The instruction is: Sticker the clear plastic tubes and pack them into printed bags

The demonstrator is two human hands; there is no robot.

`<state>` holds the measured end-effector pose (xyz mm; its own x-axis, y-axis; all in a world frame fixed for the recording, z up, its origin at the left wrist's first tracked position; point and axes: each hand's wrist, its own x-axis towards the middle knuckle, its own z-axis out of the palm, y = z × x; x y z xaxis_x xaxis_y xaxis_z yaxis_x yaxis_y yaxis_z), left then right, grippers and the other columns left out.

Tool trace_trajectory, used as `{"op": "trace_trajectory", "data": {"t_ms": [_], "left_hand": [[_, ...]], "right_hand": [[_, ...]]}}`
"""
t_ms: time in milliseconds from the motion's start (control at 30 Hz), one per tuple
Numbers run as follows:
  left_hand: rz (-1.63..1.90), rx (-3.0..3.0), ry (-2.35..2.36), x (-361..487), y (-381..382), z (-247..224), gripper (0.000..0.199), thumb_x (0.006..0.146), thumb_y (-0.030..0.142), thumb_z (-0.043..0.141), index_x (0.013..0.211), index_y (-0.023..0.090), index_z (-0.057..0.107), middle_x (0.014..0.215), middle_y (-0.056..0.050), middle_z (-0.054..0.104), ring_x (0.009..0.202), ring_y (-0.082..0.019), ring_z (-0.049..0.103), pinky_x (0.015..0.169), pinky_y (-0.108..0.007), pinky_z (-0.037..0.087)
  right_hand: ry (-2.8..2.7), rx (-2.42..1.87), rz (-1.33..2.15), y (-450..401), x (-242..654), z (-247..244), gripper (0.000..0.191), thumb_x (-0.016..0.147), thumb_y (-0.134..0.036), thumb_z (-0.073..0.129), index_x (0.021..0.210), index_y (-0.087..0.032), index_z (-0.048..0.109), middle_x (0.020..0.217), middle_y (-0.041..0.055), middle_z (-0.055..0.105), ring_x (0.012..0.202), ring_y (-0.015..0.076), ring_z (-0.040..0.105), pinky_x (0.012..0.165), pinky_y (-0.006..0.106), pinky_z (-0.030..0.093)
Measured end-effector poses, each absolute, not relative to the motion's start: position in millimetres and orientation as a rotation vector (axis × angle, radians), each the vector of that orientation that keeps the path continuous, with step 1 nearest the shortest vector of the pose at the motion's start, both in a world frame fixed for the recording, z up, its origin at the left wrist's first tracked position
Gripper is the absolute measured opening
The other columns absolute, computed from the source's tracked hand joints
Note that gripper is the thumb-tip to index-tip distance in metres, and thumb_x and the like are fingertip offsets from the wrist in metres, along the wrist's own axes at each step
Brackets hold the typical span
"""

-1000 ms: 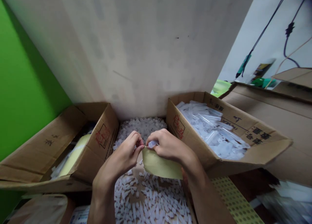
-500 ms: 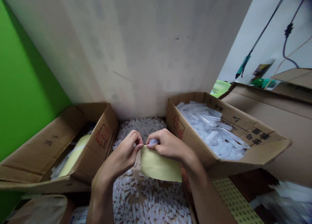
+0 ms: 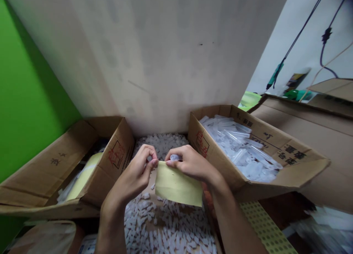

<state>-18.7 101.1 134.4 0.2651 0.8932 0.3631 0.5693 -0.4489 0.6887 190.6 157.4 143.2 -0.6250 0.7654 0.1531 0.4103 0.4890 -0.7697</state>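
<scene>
My right hand (image 3: pixel 190 162) is closed, pinching the top edge of a pale yellow paper sheet (image 3: pixel 178 184) between thumb and fingers. A short translucent plastic tube (image 3: pixel 175 157) is tucked in the same hand, its round end showing. My left hand (image 3: pixel 140 167) is closed in a pinch beside the sheet's upper left corner. A whitish bit shows between its fingers, too small to name. The sheet hangs over a cardboard tray (image 3: pixel 150 226) scattered with many small white plastic pieces (image 3: pixel 176 224).
On the right, an open cardboard box (image 3: pixel 298 151) holds clear plastic tubes (image 3: pixel 234 140). Another open box (image 3: pixel 91 136) on the left holds yellow sheets (image 3: pixel 84 176). A yellow dotted strip (image 3: pixel 266 224) lies at lower right. A pale panel (image 3: pixel 165 62) stands behind.
Both hands and the sheet have shifted slightly left. The left fingertips have drawn away a little from the right ones, along the sheet's top edge.
</scene>
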Motion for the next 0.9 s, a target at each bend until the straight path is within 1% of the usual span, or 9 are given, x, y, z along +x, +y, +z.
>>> {"op": "trace_trajectory", "data": {"t_ms": [133,200,300,433,567,733,800,900], "left_hand": [[1.155,2.052,1.238,-10.6,96.9,142.0,0.018,0.105,0.029,0.043,0.092,0.021,0.052,0.115,-0.009,0.052,0.114,-0.022,0.052,0.1,-0.034,0.042],[1.158,2.01,1.185,-4.1,94.7,145.6,0.019,0.105,0.031,0.043,0.091,0.021,0.053,0.118,-0.01,0.052,0.118,-0.023,0.05,0.104,-0.035,0.041],[1.131,1.943,1.108,3.6,93.5,148.1,0.021,0.105,0.033,0.044,0.09,0.021,0.053,0.119,-0.01,0.052,0.117,-0.023,0.051,0.104,-0.035,0.042],[1.099,1.905,1.081,5.3,96.1,145.6,0.021,0.104,0.032,0.045,0.089,0.021,0.053,0.119,-0.009,0.05,0.119,-0.022,0.049,0.107,-0.034,0.038],[1.093,1.928,1.12,3.5,101.3,139.8,0.02,0.103,0.029,0.046,0.087,0.021,0.053,0.119,-0.009,0.05,0.12,-0.022,0.048,0.111,-0.037,0.035],[1.109,1.935,1.124,5.0,104.8,137.0,0.019,0.103,0.03,0.046,0.088,0.021,0.053,0.118,-0.01,0.05,0.119,-0.023,0.049,0.11,-0.039,0.037],[1.109,1.933,1.116,5.5,104.1,138.0,0.02,0.103,0.032,0.046,0.087,0.021,0.053,0.118,-0.01,0.05,0.118,-0.023,0.049,0.11,-0.04,0.038],[1.078,1.922,1.099,5.1,102.1,139.4,0.022,0.104,0.034,0.046,0.088,0.021,0.054,0.119,-0.01,0.05,0.118,-0.023,0.049,0.11,-0.04,0.039]], "right_hand": [[-2.23,-0.933,0.977,158.2,188.4,140.3,0.011,0.088,-0.015,0.066,0.081,-0.016,0.075,0.073,-0.0012,0.068,0.069,0.0134,0.057,0.065,0.023,0.038],[-2.221,-0.895,0.979,158.3,187.0,138.1,0.013,0.087,-0.014,0.066,0.076,-0.015,0.072,0.069,-0.0024,0.063,0.066,0.0125,0.054,0.062,0.022,0.036],[-2.212,-0.847,0.996,158.0,184.9,135.5,0.017,0.087,-0.012,0.064,0.07,-0.014,0.066,0.064,-0.0037,0.056,0.063,0.0117,0.049,0.058,0.022,0.032],[-2.203,-0.832,1.025,157.7,182.8,135.2,0.014,0.086,-0.011,0.063,0.072,-0.013,0.066,0.066,-0.003,0.058,0.064,0.0121,0.05,0.059,0.022,0.033],[-2.221,-0.837,0.988,158.1,182.2,135.4,0.018,0.088,-0.013,0.063,0.07,-0.013,0.066,0.064,-0.0032,0.057,0.064,0.0116,0.049,0.058,0.023,0.031],[-2.237,-0.817,0.993,158.8,182.8,132.9,0.018,0.09,-0.016,0.06,0.073,-0.014,0.066,0.066,-0.0029,0.056,0.064,0.0116,0.048,0.058,0.023,0.031],[-2.241,-0.817,0.983,158.8,182.6,132.1,0.019,0.089,-0.016,0.06,0.071,-0.014,0.064,0.064,-0.0031,0.054,0.063,0.0116,0.047,0.057,0.023,0.03],[-2.241,-0.809,0.968,158.4,182.0,131.5,0.02,0.085,-0.011,0.059,0.066,-0.014,0.058,0.061,-0.0039,0.048,0.062,0.011,0.045,0.055,0.023,0.029]]}}
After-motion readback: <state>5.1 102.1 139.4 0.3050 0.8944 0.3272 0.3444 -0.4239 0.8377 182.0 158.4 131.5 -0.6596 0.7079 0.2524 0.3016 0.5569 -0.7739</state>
